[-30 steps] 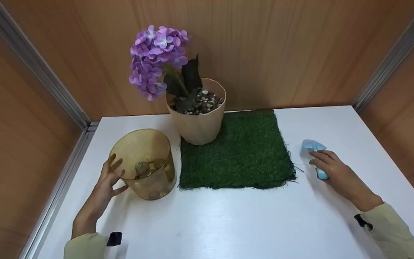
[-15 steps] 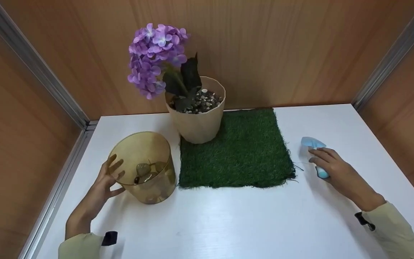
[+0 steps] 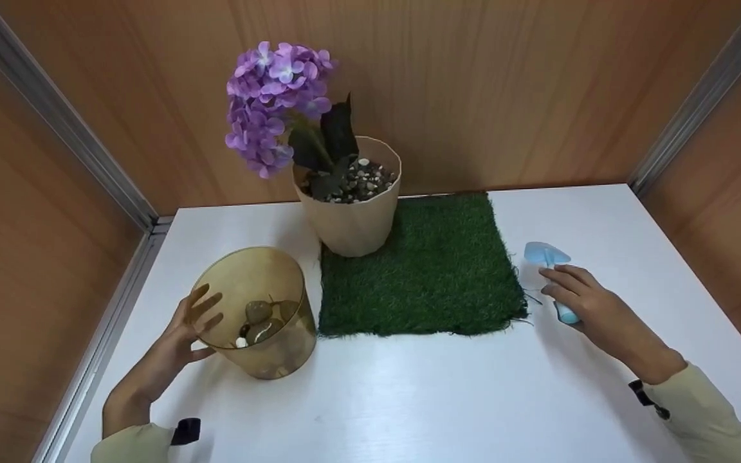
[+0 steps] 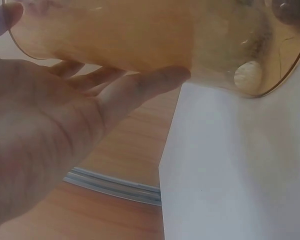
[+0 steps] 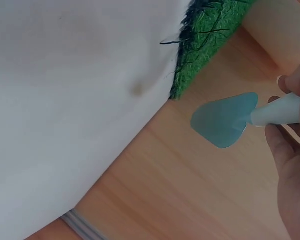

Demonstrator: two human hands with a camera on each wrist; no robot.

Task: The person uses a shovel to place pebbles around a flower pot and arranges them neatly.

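My left hand (image 3: 168, 341) holds a see-through amber cylindrical pot (image 3: 283, 352) from its left side, fingers spread along the wall. Inside lie several stones (image 3: 258, 312), and a small white stone (image 4: 248, 76) shows through the wall in the left wrist view. The pot (image 4: 115, 35) leans in that view, close over the white tabletop. At the right, my right hand (image 3: 595, 312) grips a small hand trowel with a light blue blade (image 3: 544, 252) by its handle. In the right wrist view the blade (image 5: 225, 120) points away from the fingers with nothing on it.
A beige flowerpot (image 3: 351, 228) with a purple hydrangea (image 3: 274, 103) and pebbles stands at the back, on the corner of a green artificial grass mat (image 3: 435, 270). Wooden panels (image 3: 505, 96) enclose the white table (image 3: 409, 399) behind and at both sides.
The amber pot has come toward me with my left hand and shows more of the stones inside. The trowel in my right hand has shifted slightly left.
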